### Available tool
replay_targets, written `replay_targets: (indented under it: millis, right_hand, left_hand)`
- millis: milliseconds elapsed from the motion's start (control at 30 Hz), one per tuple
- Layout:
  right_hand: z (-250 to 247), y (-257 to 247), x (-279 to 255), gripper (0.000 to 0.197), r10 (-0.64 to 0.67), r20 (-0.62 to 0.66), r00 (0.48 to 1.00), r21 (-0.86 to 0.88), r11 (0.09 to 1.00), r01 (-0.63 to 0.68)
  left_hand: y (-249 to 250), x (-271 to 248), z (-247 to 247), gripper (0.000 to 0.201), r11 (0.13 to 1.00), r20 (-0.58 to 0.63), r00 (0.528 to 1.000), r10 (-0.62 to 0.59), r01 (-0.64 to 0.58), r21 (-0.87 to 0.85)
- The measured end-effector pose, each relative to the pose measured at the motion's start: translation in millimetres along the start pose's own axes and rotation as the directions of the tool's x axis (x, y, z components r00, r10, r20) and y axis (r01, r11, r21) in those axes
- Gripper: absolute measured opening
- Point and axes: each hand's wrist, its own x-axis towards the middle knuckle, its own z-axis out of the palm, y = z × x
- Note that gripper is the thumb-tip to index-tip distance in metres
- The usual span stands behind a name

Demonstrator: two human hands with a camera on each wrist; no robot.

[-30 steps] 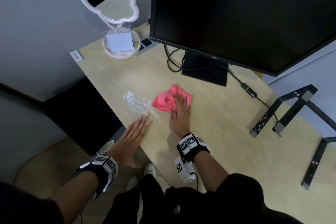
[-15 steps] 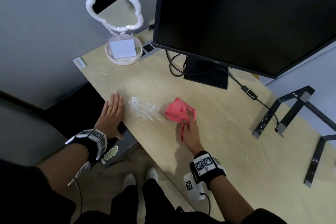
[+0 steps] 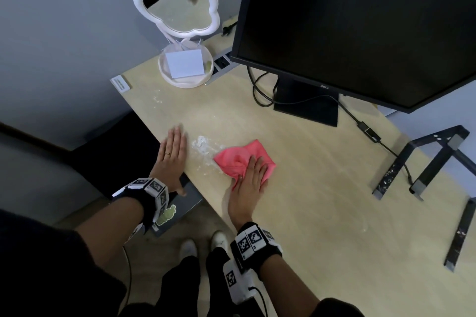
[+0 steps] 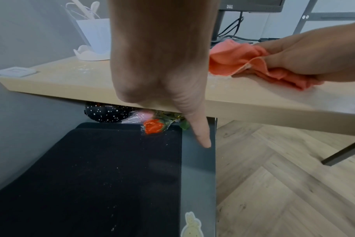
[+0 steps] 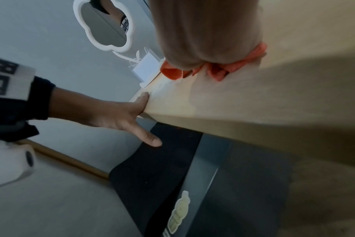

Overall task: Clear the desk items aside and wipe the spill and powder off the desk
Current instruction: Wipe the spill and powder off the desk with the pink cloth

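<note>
My right hand (image 3: 251,177) lies flat, fingers straight, pressing a crumpled pink cloth (image 3: 237,156) onto the light wooden desk (image 3: 309,201). The cloth's left edge meets a patch of white powder (image 3: 203,143). My left hand (image 3: 172,154) rests flat, palm down, at the desk's left edge beside the powder, with its thumb hanging below the edge. The left wrist view shows the cloth (image 4: 233,62) bunched under the right hand (image 4: 314,52). In the right wrist view the left hand (image 5: 120,115) touches the desk's edge and cloth (image 5: 219,72) sticks out from under the palm.
A cloud-shaped white mirror (image 3: 177,8) stands on its dish base (image 3: 164,72) at the back left, a small white card (image 3: 120,84) at the corner. A black monitor (image 3: 360,20) with cables (image 3: 260,90) stands behind; a black metal stand (image 3: 425,162) is at right. A dark cabinet (image 3: 185,203) sits under the edge.
My left hand moved from the desk's front edge to its left edge beside the powder. My right hand slid the cloth left, over the powder's right end.
</note>
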Motion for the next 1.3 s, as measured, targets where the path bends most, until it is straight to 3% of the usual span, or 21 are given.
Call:
replay_targets:
  millis: [133,367,633,933,1133,1300]
  right_hand:
    - [9.3,-15.6,1.1,0.06,0.042,0.007,0.999,0.022,0.999,-0.043]
    - [23.7,-34.8,9.3,0.065,-0.001,-0.02,1.0,0.017,1.0,0.002]
    - [29.8,-53.6,33.2,0.065,-0.197,0.063,0.978,0.098,0.977,0.19]
    - [30.4,-72.0,78.0,0.053,-0.446,0.302,0.842,0.271,0.887,0.373]
    - [16.1,-67.2,80.4,0.052,-0.538,0.452,0.711,0.316,0.842,0.436]
    - [11.6,-56.4,72.3,0.055,-0.606,0.497,0.621,0.294,0.791,0.536]
  left_hand:
    - [0.8,-1.2,-0.9,0.177,0.999,-0.003,1.0,-0.016,0.017,0.041]
    - [-0.7,-2.2,-1.7,0.175,0.999,-0.027,1.0,0.003,-0.002,0.037]
    - [-3.9,-2.1,3.1,0.167,0.999,-0.066,0.997,0.04,-0.038,0.031]
    - [-19.0,0.3,-2.8,0.162,0.993,-0.08,0.993,-0.085,0.09,0.07]
    - [-22.2,-0.5,-6.6,0.165,0.995,-0.071,0.995,-0.071,0.076,0.071]
    - [-24.5,-2.0,-9.5,0.15,0.999,-0.072,0.997,-0.016,0.019,0.035]
